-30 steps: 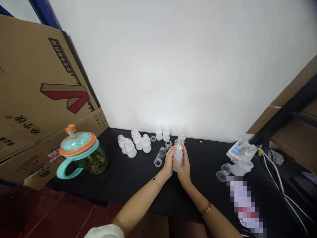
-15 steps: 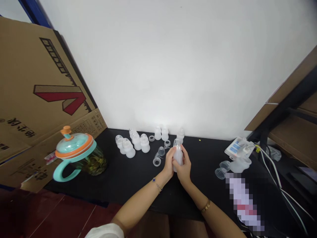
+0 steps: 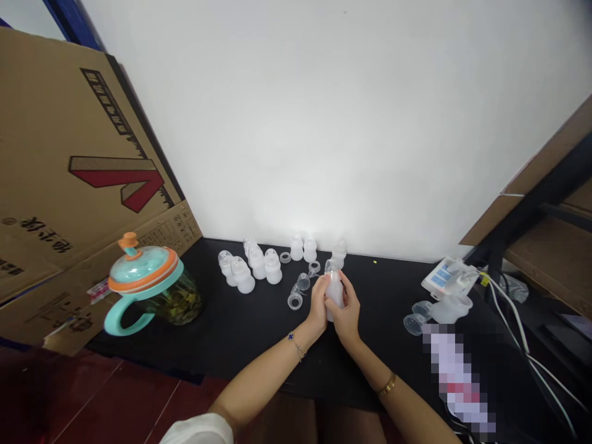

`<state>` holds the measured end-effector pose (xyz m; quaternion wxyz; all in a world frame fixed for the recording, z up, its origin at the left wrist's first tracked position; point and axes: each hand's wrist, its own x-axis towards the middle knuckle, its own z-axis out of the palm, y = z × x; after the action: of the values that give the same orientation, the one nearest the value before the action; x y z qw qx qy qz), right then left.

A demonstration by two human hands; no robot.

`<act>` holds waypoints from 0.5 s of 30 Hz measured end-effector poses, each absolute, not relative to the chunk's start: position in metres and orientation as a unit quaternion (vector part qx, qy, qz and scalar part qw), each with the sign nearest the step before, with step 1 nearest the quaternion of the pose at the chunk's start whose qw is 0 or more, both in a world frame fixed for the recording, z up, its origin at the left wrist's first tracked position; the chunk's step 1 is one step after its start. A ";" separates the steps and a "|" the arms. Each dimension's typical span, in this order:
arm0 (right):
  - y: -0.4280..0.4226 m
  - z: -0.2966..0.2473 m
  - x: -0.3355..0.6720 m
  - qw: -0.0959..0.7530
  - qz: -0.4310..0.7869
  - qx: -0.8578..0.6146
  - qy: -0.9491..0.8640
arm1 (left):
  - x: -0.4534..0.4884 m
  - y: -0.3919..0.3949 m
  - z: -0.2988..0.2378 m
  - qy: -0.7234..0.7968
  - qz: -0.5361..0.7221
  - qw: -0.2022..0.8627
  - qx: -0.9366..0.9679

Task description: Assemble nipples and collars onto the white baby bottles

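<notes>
Between my two hands is a whitish baby bottle [image 3: 333, 288] with a clear domed cap, held nearly upright over the black table. My left hand [image 3: 318, 303] wraps its left side. From the right, my right hand [image 3: 346, 311] closes round it, the thumb across the front. Just left of my hands lie a ring collar [image 3: 295, 301], a clear cap [image 3: 303, 282] and another ring [image 3: 314, 267]. Behind the held bottle, a similar bottle [image 3: 339, 253] stands by the wall. The held bottle's lower part is mostly covered by my fingers.
Several capped bottles [image 3: 243, 275] stand in a group at left, and two uncapped-looking bottles [image 3: 309, 249] by the wall. A teal-lidded jug [image 3: 178, 299] and a large carton [image 3: 55, 123] are far left. At right are clear caps [image 3: 414, 324], a white container [image 3: 451, 307] and cables [image 3: 511, 308].
The whole view has shifted slightly, so everything sits a little further right. Both hands keep their hold on the bottle, with no clear change in grip.
</notes>
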<state>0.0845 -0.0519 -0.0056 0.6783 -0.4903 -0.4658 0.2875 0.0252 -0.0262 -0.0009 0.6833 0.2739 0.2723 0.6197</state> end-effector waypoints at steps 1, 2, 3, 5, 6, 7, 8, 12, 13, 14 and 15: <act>-0.052 -0.006 0.085 0.678 0.288 -0.490 -0.466 | 0.025 -0.026 -0.001 0.273 0.619 0.685 0.272; -0.052 -0.006 0.085 0.678 0.290 -0.490 -0.465 | 0.025 -0.026 -0.001 0.274 0.617 0.686 0.271; -0.051 -0.007 0.085 0.677 0.292 -0.489 -0.466 | 0.025 -0.026 0.000 0.277 0.617 0.685 0.271; -0.051 -0.008 0.086 0.675 0.297 -0.489 -0.466 | 0.025 -0.026 0.000 0.283 0.619 0.680 0.273; -0.051 -0.008 0.086 0.673 0.298 -0.490 -0.466 | 0.025 -0.026 0.000 0.285 0.620 0.678 0.274; -0.050 -0.009 0.086 0.672 0.300 -0.491 -0.467 | 0.025 -0.026 0.000 0.285 0.620 0.677 0.275; -0.050 -0.010 0.087 0.670 0.302 -0.492 -0.467 | 0.025 -0.026 0.000 0.282 0.620 0.678 0.277; -0.048 -0.011 0.090 0.670 0.323 -0.478 -0.467 | 0.025 -0.025 -0.002 0.278 0.613 0.683 0.283; -0.047 -0.011 0.091 0.673 0.331 -0.470 -0.466 | 0.024 -0.024 -0.002 0.278 0.610 0.683 0.288; -0.047 -0.011 0.092 0.675 0.340 -0.461 -0.465 | 0.023 -0.023 -0.002 0.278 0.607 0.684 0.294; -0.046 -0.011 0.093 0.678 0.351 -0.450 -0.464 | 0.022 -0.022 -0.001 0.276 0.605 0.683 0.302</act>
<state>0.0929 -0.0459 -0.0108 0.6778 -0.4501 -0.4639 0.3505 0.0224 -0.0221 -0.0011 0.6829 0.3019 0.2760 0.6052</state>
